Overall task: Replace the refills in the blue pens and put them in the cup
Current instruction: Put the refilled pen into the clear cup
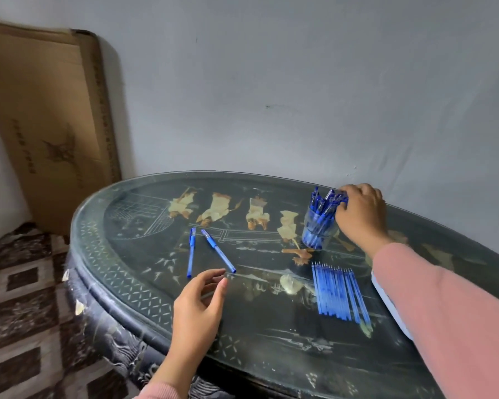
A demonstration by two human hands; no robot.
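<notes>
Two slim blue plastic pens [191,251] lie on the dark glassy surface [271,355]: light, stiff, probably slick, so pinch mid-barrel. Left hand [198,306] hovers open beside them; right hand [360,214] grips bunched blue pens [324,205] in a clear plastic cup [307,237].

I see a dark oval table [271,355] bearing two loose pens [191,252], a cup [317,230] of blue pens [324,203], and a row of refills [339,292].
</notes>
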